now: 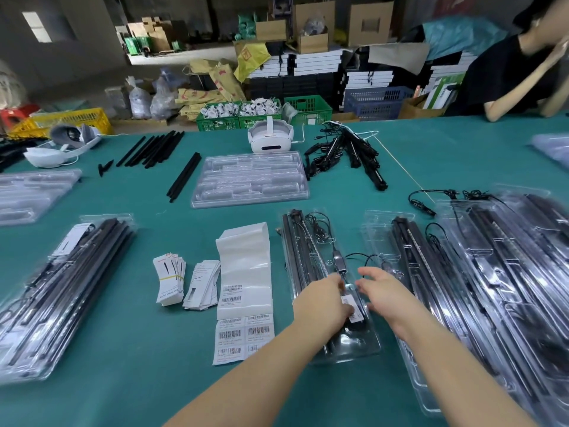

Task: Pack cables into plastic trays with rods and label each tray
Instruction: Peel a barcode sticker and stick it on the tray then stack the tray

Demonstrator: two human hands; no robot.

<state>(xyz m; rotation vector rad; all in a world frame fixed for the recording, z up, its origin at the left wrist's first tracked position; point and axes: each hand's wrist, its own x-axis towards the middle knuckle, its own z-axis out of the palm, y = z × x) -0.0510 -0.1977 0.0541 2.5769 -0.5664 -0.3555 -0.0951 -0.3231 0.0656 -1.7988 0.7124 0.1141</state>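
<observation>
Both hands are down at the lower centre of the frame over a clear plastic tray (331,291) that already has black rods and a coiled cable in it. The left hand (323,303) has its grip pinched on a small white barcode label (351,306) lying on the tray lid, while the right hand (381,291) hovers just beside it with fingers spread and relaxed, holding nothing. Print on that label is too small to read. Just left of the tray is the label sheet (243,291), a glossy white backing strip, mostly peeled bare up top with rows of barcode stickers left at the bottom; the text under the bars is unreadable. Left of that sit two bundles of printed paper cards (186,283), one held by a yellow rubber band. The worktop (138,349) is covered in teal cloth, with open room in front at lower left. Packed trays are stacked at the far left (61,291) and down the right side (498,278), blurry at that edge. Upper middle there's an empty moulded tray (249,178), loose black rods (154,147), a tangle of black cables (348,152) and a white VR headset (270,137).
</observation>
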